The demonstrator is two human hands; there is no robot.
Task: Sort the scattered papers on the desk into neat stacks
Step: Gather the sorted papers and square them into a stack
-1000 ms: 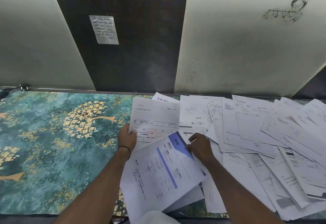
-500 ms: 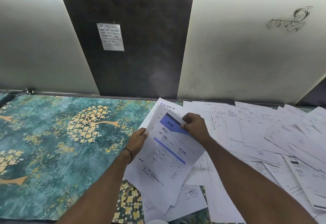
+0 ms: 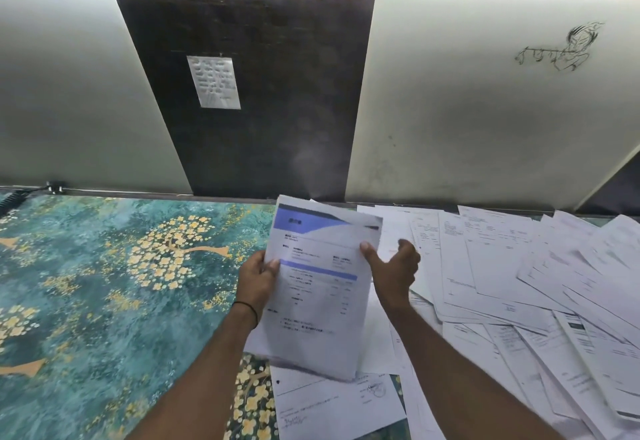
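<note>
White sheets (image 3: 318, 287), blue-banded header, print blurred; my left hand (image 3: 258, 280) grips their left edge, my right hand (image 3: 393, 273) half open, thumb touching right edge

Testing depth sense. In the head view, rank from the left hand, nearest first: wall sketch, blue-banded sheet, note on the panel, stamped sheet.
1. Blue-banded sheet, held in the left hand.
2. Stamped sheet, on the desk below.
3. Note, on the panel above.
4. Sketch, far upper right.
</note>
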